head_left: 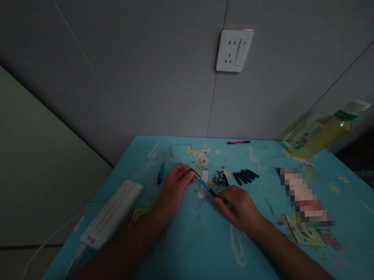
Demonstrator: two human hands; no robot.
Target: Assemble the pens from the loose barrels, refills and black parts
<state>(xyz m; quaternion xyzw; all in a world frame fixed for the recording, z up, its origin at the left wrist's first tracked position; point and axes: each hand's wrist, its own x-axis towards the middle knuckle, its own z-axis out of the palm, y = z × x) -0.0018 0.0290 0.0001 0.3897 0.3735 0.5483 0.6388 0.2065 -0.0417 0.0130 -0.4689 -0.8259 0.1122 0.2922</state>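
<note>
Got my right hand point(238, 206) curled round the near end of a pen point(203, 182), left hand point(176, 185) pinched at its far end. Pen's right above some white sticks point(202, 192) on the table point(193, 249), black bits point(220, 179) just beside them.

Left hand point(174, 187), right hand point(240, 206) bare; 2 forearms point(127, 249) uncovered.

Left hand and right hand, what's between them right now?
Head view: a blue-and-black pen spans from the left hand to the right hand, crossing in front of white sticks.
</note>
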